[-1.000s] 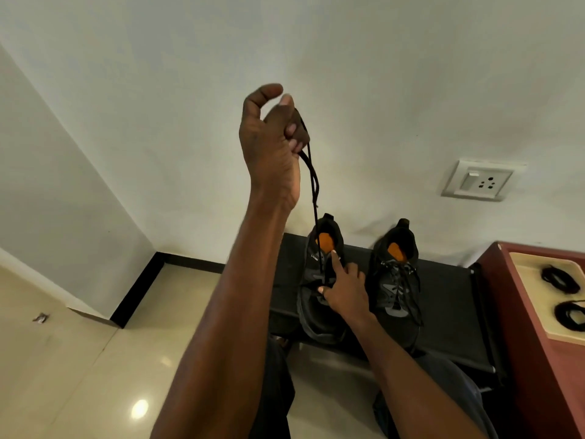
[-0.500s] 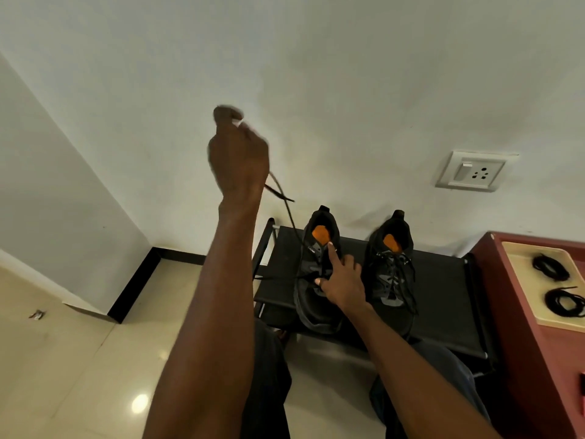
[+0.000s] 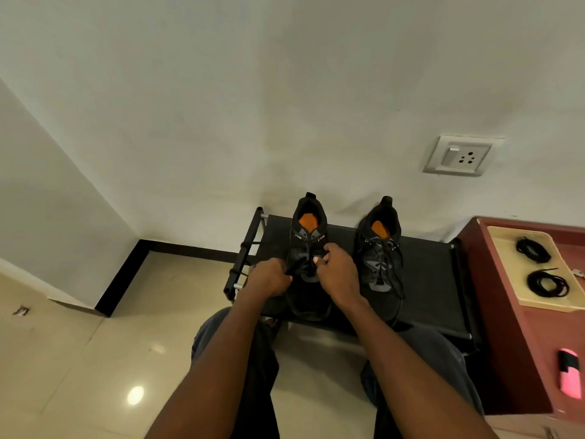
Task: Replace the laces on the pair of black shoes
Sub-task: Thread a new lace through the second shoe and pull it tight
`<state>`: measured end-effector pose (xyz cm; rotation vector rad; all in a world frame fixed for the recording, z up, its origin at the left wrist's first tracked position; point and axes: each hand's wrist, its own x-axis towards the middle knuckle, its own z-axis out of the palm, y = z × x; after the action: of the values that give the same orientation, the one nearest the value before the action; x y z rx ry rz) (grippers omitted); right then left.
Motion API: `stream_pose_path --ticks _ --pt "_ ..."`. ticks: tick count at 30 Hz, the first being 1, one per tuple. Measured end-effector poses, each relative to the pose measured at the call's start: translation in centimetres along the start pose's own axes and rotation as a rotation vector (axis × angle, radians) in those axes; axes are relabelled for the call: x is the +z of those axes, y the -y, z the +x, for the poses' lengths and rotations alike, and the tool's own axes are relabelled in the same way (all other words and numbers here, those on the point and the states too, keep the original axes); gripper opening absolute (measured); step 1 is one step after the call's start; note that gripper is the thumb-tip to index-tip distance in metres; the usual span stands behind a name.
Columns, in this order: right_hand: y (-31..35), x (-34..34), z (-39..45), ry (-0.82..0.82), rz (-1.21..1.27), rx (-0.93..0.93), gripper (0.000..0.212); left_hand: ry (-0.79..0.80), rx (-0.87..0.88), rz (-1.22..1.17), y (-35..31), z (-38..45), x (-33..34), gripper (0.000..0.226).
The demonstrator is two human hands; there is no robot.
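Two black shoes with orange insoles stand side by side on a low black rack (image 3: 433,280) against the wall. Both hands are down at the left shoe (image 3: 308,232). My left hand (image 3: 270,278) grips a black lace (image 3: 294,267) at the shoe's left side. My right hand (image 3: 337,274) pinches the lace area at the shoe's middle. The right shoe (image 3: 380,251) still carries its black laces, loose across the tongue. Two coiled black laces (image 3: 533,249) lie on a beige tray (image 3: 503,280) at the right.
The tray rests on a dark red cabinet (image 3: 512,359), which also carries a pink and black object (image 3: 569,372). A wall socket (image 3: 460,157) sits above the shoes. My knees in dark trousers are just below the rack. Glossy tiled floor spreads to the left.
My left hand, held high with the lace pulled upward, has come down to the left shoe. My right hand has shifted from pressing the tongue to pinching at the eyelets.
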<state>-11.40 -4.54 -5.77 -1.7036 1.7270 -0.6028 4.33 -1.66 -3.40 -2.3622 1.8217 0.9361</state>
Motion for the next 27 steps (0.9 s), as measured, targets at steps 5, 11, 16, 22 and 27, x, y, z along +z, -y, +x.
stream_pose_path --ticks 5,11,16,22,27 --pt "1.2 -0.5 -0.9 0.191 0.194 0.144 0.027 0.146 0.237 0.049 -1.0 -1.3 -2.3 0.027" --pt "4.4 -4.7 -2.1 0.294 0.966 0.148 0.022 0.556 0.168 0.14 -2.0 -3.7 -6.1 0.013" --pt "6.1 -8.3 -2.0 0.325 1.09 -0.012 0.019 0.108 0.412 -0.907 -2.2 -3.6 -6.8 0.055" --pt "4.5 -9.2 -1.5 0.245 1.15 0.027 0.012 -0.111 0.386 -1.092 -1.6 -2.8 -5.0 0.01" --pt "1.3 -9.2 0.1 0.097 1.113 0.124 0.007 -0.558 -0.259 -0.391 2.0 -0.7 -1.9 0.022"
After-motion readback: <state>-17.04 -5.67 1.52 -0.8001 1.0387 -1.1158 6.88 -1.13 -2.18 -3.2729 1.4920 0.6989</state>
